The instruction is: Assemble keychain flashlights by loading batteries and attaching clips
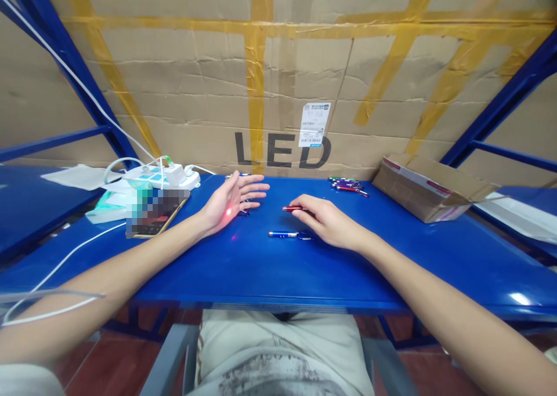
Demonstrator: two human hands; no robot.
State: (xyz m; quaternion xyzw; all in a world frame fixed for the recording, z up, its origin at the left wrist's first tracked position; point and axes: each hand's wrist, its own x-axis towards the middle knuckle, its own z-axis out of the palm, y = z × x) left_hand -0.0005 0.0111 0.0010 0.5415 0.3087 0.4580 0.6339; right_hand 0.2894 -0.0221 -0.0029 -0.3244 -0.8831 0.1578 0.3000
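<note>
My right hand (327, 221) grips a red pen-shaped laser pointer (292, 209) that points left. Its red dot glows on the palm of my left hand (232, 202), which is held open, palm turned toward the pointer, fingers stretched out just above the blue table (270, 268). A blue pointer (285, 234) lies on the table just under my right hand. A small dark item lies partly hidden behind my left hand's fingers.
Several more coloured pointers (348, 186) lie at the back. An open cardboard box (429, 187) sits to the right. A phone (157, 215), a white power strip (163, 177) with cables and papers sit on the left. A cardboard wall stands behind.
</note>
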